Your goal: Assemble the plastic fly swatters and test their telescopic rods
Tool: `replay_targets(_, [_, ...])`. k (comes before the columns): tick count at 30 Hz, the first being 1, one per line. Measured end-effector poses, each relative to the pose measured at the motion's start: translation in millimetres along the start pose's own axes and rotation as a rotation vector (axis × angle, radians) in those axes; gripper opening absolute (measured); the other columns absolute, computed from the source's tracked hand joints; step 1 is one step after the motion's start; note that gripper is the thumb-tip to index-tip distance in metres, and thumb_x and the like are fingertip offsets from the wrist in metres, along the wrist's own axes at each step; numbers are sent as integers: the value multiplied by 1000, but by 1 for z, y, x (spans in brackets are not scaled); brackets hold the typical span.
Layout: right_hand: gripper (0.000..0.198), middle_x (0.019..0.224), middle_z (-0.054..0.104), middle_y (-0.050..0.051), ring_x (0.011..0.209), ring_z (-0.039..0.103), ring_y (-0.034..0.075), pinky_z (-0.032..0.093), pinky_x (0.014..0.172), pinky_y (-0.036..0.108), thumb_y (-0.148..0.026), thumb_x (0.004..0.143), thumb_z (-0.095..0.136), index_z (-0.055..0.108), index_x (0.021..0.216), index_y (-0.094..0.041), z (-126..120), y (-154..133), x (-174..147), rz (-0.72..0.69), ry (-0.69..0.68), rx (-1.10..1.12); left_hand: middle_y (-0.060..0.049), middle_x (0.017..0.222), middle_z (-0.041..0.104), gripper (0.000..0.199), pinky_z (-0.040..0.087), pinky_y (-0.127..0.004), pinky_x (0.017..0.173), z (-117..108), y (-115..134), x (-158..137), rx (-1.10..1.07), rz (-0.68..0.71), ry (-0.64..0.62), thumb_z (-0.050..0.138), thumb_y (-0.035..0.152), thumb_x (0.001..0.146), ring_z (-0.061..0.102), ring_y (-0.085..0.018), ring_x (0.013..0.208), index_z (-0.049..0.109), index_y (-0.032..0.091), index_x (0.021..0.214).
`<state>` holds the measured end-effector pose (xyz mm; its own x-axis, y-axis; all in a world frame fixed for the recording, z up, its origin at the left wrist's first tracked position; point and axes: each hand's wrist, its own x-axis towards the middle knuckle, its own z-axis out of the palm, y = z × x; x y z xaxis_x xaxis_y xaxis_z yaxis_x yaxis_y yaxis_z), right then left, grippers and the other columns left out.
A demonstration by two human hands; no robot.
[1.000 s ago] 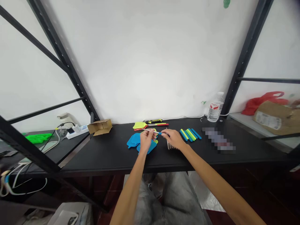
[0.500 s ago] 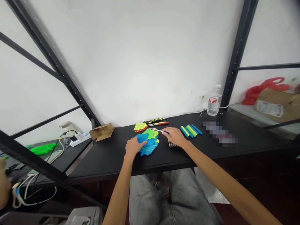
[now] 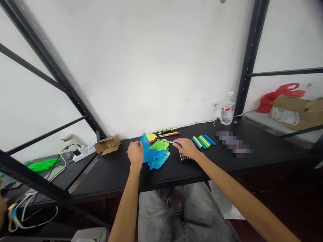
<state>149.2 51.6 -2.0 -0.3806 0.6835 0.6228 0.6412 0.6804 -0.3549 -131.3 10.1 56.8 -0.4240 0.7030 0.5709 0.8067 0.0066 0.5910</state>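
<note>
My left hand (image 3: 135, 153) is closed on the edge of a blue mesh fly swatter head (image 3: 147, 154), raised beside a small pile. In the pile, a green leaf-shaped head (image 3: 159, 145) lies over other blue heads (image 3: 158, 162). My right hand (image 3: 186, 148) grips the blue handle of a thin metal rod (image 3: 165, 141), which points left over the green head. Whether the rod's tip touches any head cannot be made out. Partly under my right hand lie several metal rods (image 3: 185, 156). Just behind the pile are a yellow swatter head (image 3: 151, 137) and a red-handled swatter (image 3: 173, 134).
To the right lie several blue and yellow-green grips (image 3: 204, 141) in a row. A water bottle (image 3: 227, 109) stands near the wall. On the left are an open cardboard box (image 3: 108, 145) and a power strip (image 3: 84, 153). Black shelf posts (image 3: 248, 60) flank the table.
My left hand has moved left and lifted a blue swatter head, its tip now turned upward, off the pile. My right hand keeps its hold on the rod's handle. The view has shifted slightly.
</note>
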Motion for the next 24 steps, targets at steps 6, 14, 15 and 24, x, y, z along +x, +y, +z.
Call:
replay_targets(6, [33,106,74,5,96,68,21,48,80,29,-42,102,43,71,110,-25,-3,-2,-1,-5,11,-1,-6,72,67,14,57,-34,68,18,6,1,-828,-380,-86,66,28,80,71,-23,70,58,17,83])
replay_targets(14, [33,105,74,5,95,69,21,49,81,30,-42,102,43,71,108,-25,-1,-2,0,3,1,-9,-9,80,74,26,57,-27,59,59,12,-29,-1233,-517,-208,73,24,73,69,-16,60,51,17,84])
replay_targets(15, [34,105,75,5,95,69,21,49,80,30,-42,102,43,71,108,-25,-1,-2,0,4,-2,-12,-9,81,74,27,57,-26,59,61,10,-30,-1249,-504,-198,73,25,72,70,-15,61,51,18,84])
replay_targets(24, [34,110,74,6,102,69,23,50,87,32,-43,101,43,71,110,-25,-2,-1,-2,-8,15,-1,-6,80,74,37,55,-24,58,58,5,-31,-1296,-423,-192,78,28,67,70,-15,62,52,19,92])
